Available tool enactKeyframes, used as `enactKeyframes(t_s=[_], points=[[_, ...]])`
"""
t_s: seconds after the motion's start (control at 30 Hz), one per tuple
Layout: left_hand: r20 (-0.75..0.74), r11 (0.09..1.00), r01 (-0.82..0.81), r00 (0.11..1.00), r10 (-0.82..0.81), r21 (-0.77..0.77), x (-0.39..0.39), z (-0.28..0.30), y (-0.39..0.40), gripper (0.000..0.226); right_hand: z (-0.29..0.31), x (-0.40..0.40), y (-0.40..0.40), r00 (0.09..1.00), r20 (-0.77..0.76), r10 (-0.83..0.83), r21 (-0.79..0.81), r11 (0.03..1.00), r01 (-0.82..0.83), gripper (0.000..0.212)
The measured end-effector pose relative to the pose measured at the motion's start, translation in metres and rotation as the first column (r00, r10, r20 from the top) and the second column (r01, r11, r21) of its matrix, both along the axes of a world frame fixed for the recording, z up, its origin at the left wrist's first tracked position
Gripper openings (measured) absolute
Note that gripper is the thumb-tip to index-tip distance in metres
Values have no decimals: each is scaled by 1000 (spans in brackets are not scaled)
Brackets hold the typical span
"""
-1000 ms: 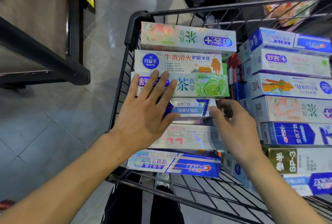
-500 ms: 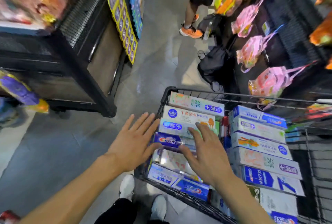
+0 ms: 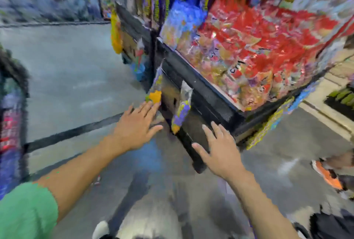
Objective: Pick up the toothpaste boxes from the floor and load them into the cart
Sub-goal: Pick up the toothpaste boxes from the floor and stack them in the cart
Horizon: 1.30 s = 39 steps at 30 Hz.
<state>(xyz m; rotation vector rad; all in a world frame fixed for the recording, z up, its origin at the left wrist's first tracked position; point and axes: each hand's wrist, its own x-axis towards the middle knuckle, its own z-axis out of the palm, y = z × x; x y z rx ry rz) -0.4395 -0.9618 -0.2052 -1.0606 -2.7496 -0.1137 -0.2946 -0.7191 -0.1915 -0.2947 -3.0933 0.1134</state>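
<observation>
The frame is heavily blurred by motion. My left hand (image 3: 134, 129) is stretched out over the grey floor with its fingers spread and holds nothing. My right hand (image 3: 220, 152) is also held out with straight, spread fingers and is empty, in front of the corner of a black display stand (image 3: 203, 93). No toothpaste box and no part of the loaded cart can be made out clearly. A small red-and-white thing (image 3: 96, 182) lies on the floor under my left forearm, too blurred to identify.
The black stand carries piled red snack bags (image 3: 258, 47), with packets hanging off its side. A black-framed rack (image 3: 21, 77) with red and blue goods stands at the far left. An orange shoe (image 3: 327, 175) and a black bag (image 3: 333, 225) are at the right. Grey floor (image 3: 72, 70) spreads ahead to the left.
The view has swung away from the cart to the snack stand. Both hands have left the toothpaste boxes in the cart and now hang open over the floor.
</observation>
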Motion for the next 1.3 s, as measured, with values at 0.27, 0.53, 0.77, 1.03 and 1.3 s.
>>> enactKeyframes(t_s=[0.27,0.53,0.77,1.03,1.3], points=[[36,907,-419,907,421,-47,-99,-21,-261,96,9,-219,-214,919,-35,392,-8,920,-392,89],[186,707,-703,687,702,-73,-132,-96,-395,84,-47,-340,-356,758,58,649,-7,760,-650,81],[251,592,-799,555,794,-106,-161,-181,-437,78,-141,-447,-421,580,160,798,-20,590,-807,77],[379,495,-864,427,821,-98,-185,-470,-493,72,-424,-522,-493,446,177,878,-102,467,-878,73],[425,632,-747,514,745,-205,-185,-748,-516,75,-735,-523,-525,341,230,911,-150,380,-913,76]])
